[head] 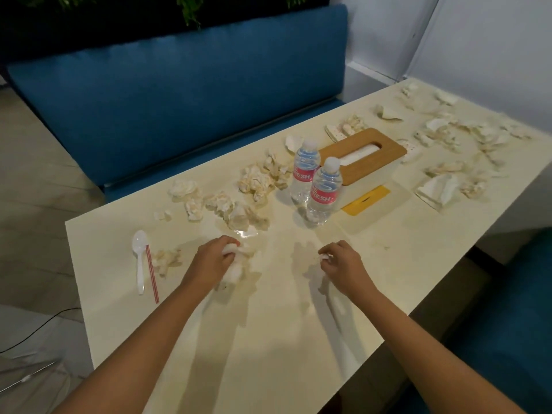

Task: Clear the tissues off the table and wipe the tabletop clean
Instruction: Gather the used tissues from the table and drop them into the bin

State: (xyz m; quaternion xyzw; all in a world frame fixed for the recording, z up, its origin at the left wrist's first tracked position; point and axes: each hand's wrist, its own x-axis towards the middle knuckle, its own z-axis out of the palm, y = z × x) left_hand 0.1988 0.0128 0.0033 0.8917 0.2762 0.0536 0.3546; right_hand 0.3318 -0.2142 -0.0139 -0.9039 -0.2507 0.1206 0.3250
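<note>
While clutching tissue wad [236,251] in left grip [213,259], pinching scrap [324,257] in right grip [343,263]: ball tight, lift clear of stained surface [268,339].

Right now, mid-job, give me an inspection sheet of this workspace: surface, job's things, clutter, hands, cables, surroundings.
Surface: cream table, brownish stains near both hands.
Job's things: crumpled tissues scattered from the near middle to the far right end; tissue box with wooden lid.
Clutter: two water bottles, plastic spoon, striped straw, yellow card.
Hands: left hand grips a tissue wad; right hand fingers pinch a small tissue.
Cables: one dark cable on the floor, left.
Surroundings: blue bench behind table, white wall at right.
</note>
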